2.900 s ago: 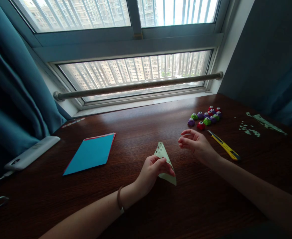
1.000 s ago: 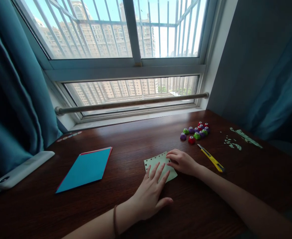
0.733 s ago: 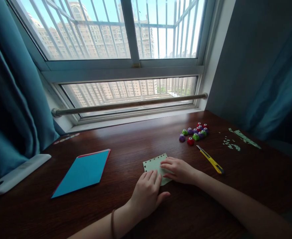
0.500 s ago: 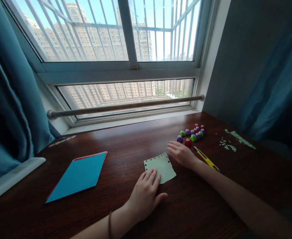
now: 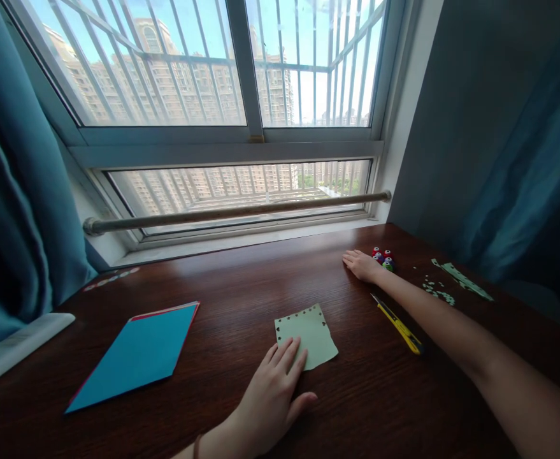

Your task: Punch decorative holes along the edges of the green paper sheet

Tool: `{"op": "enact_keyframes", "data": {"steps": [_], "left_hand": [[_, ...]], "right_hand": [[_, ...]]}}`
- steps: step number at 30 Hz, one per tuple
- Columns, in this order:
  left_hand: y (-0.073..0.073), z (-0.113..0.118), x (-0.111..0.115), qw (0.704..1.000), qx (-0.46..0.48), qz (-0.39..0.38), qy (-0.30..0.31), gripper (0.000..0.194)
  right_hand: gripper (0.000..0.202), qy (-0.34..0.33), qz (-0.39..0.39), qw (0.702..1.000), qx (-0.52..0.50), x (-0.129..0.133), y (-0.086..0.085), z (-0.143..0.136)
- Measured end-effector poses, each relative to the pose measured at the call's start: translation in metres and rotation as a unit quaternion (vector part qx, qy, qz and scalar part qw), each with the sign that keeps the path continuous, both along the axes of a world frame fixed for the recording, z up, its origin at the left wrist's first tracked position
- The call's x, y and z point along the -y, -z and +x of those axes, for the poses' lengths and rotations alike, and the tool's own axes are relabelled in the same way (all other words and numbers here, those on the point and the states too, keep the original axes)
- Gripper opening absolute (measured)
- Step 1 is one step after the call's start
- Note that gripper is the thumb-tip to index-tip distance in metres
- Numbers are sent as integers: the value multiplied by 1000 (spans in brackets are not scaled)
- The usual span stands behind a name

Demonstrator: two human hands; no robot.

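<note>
My left hand (image 5: 272, 389) lies with its fingers spread on a pale green sheet of paper (image 5: 315, 341), covering the lower left of it. Small shapes are punched through the sheet along its upper and side edges; its lower right edge is uneven. Farther back, my right hand (image 5: 363, 266) reaches out with fingers extended, beside and partly over a group of small red, purple and green craft punches (image 5: 387, 260). Several of them show past the hand; others are hidden by it. A yellow utility knife (image 5: 399, 326) lies below my right forearm, blade tip out.
Blue sheets with a red edge (image 5: 141, 357) lie at the left. Green paper strips (image 5: 466, 282) and tiny punched bits (image 5: 438, 293) are at the right. A long white object (image 5: 24, 350) rests by the left curtain. The window rail (image 5: 241, 211) runs behind the table.
My right hand has moved away from beside the paper, farther back and right, over the punches. My left hand stays on the paper. The view has tilted slightly up.
</note>
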State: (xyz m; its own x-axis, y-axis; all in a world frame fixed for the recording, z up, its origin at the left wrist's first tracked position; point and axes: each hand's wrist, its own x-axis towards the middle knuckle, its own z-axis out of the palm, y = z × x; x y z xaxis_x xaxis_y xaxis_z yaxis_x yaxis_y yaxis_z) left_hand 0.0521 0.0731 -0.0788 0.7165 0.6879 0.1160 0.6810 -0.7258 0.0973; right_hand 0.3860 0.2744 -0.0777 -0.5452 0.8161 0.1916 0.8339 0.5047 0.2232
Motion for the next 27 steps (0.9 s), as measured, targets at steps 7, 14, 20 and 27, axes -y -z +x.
{"op": "enact_keyframes", "data": {"steps": [7, 14, 20, 27], "left_hand": [[0, 8, -9, 999, 5, -42, 18, 56], [-3, 65, -28, 998, 20, -42, 53, 52], [-3, 127, -30, 994, 38, -19, 100, 55], [-1, 157, -28, 991, 60, -19, 115, 62]], "right_hand": [[39, 209, 66, 973, -77, 109, -7, -16], [22, 292, 28, 953, -79, 171, 19, 11], [30, 328, 60, 941, -57, 157, 26, 56], [27, 368, 84, 926, -16, 152, 29, 91]]}}
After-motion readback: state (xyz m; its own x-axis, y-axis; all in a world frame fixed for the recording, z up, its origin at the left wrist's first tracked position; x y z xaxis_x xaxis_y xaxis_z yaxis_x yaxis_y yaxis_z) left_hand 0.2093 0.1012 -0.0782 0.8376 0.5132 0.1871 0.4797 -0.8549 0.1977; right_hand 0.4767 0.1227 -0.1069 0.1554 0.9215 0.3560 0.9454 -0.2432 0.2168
